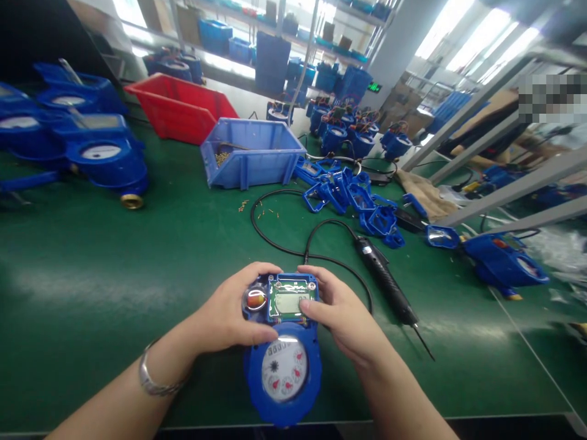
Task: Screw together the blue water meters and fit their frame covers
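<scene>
A blue water meter (284,366) lies on the green table (92,287) right in front of me, its white dial toward me and an open electronics compartment with a green circuit board and small display on the far end. My left hand (229,315) wraps round the left side of that compartment, thumb lying across the meter's middle. My right hand (342,315) grips the right side, its thumb pressing on the display's edge. A black electric screwdriver (387,284) with a cable lies just right of my hands.
A light blue bin (250,153) with small brass screws and a red bin (177,107) stand at the back. More blue meters (98,156) lie far left; loose blue covers (353,198) are heaped at centre right. Grey metal frame bars (495,140) cross the right side.
</scene>
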{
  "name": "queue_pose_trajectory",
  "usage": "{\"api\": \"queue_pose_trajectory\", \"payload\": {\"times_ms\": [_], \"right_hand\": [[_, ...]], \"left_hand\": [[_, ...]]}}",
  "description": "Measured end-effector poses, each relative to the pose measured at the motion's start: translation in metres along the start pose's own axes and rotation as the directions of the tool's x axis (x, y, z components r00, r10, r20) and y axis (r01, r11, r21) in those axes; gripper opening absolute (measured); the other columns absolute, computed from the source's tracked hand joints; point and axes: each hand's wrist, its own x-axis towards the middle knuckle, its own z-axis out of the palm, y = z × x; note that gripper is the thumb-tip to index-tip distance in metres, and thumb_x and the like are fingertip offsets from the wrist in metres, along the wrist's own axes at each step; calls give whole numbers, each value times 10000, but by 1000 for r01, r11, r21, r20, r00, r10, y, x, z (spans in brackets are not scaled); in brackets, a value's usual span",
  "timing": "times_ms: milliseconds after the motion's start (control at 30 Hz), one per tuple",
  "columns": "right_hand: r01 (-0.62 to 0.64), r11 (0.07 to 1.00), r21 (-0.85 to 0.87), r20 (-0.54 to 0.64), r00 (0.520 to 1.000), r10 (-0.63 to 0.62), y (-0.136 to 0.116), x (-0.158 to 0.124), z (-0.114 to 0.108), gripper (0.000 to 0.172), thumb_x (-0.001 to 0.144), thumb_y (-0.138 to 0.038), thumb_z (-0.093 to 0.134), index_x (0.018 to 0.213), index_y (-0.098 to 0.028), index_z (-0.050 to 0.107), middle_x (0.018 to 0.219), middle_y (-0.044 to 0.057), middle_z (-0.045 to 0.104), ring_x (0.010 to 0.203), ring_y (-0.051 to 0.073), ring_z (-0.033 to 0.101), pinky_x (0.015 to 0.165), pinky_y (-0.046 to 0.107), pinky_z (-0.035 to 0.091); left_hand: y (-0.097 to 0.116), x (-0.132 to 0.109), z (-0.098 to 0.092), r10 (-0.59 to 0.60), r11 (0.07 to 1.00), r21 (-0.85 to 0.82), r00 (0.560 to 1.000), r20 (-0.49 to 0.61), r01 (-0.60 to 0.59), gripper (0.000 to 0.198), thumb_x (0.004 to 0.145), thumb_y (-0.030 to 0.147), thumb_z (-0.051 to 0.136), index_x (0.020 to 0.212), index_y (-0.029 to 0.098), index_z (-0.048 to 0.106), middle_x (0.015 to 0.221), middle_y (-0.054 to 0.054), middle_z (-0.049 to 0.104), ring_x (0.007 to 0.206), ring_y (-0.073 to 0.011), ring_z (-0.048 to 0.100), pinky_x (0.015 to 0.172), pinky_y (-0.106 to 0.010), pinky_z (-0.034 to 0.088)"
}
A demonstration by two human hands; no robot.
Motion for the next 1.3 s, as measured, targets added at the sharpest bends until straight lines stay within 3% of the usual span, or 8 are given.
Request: {"api": "queue_pose_trajectory", "payload": {"times_ms": [167, 367, 633, 800, 967, 1133, 1300], "right_hand": [[-43, 995, -89, 32, 998, 46, -6, 9, 7, 550, 530, -287, 810, 1004, -172, 556, 869, 23, 634, 768, 186, 581, 680, 304, 458], [-26, 973, -229, 29, 999, 33, -11, 13, 11, 452, 504, -252, 800, 887, -170, 575, 767, -11, 609, 696, 152, 534, 630, 270, 430], [-93, 989, 118, 251, 966, 61, -7, 12, -12, 593, 506, -99, 749, 1068, -166, 576, 1000, 47, 630, 906, 199, 579, 785, 311, 457], [-58, 998, 17, 174, 983, 54, -8, 11, -6, 450, 573, -141, 732, 999, -179, 592, 865, 10, 640, 781, 164, 583, 710, 279, 460], [-134, 984, 121, 264, 959, 98, -10, 13, -8, 513, 526, -94, 725, 1015, -181, 593, 946, 27, 639, 832, 176, 589, 711, 274, 469], [-75, 997, 26, 193, 979, 69, -9, 14, -7, 429, 588, -151, 729, 991, -185, 586, 859, 3, 627, 768, 158, 577, 688, 273, 462], [-146, 981, 130, 299, 949, 102, -10, 16, -14, 515, 540, -118, 725, 1035, -161, 588, 974, 41, 633, 818, 166, 584, 680, 255, 467]], "left_hand": [[0, 1, 1, 29, 996, 90, 999, -28, -26, 679, 564, 397, 758, 1153, 220, 470, 1111, -54, 586, 979, -254, 601, 845, -356, 499], [3, -1, 2, 40, 988, 151, 999, -24, -36, 638, 588, 398, 730, 1147, 221, 477, 1105, -50, 589, 979, -250, 597, 846, -352, 493], [3, 0, 3, 16, 990, 142, 999, -29, -12, 619, 606, 399, 716, 1145, 209, 480, 1095, -60, 610, 941, -251, 625, 806, -347, 521], [3, 0, 4, 32, 988, 154, 998, -57, -23, 617, 587, 397, 724, 1125, 206, 491, 1070, -56, 612, 910, -241, 627, 792, -337, 523], [4, -1, 5, -1, 992, 124, 998, -55, 8, 624, 585, 386, 723, 1134, 201, 492, 1073, -60, 620, 919, -247, 630, 789, -341, 525], [6, 0, 5, 9, 991, 132, 997, -79, 2, 614, 580, 409, 721, 1118, 201, 509, 1067, -59, 624, 910, -249, 630, 794, -347, 526], [4, 0, 3, 17, 990, 143, 999, -41, -11, 623, 596, 401, 718, 1137, 197, 485, 1081, -65, 614, 928, -250, 628, 803, -350, 524]]}}
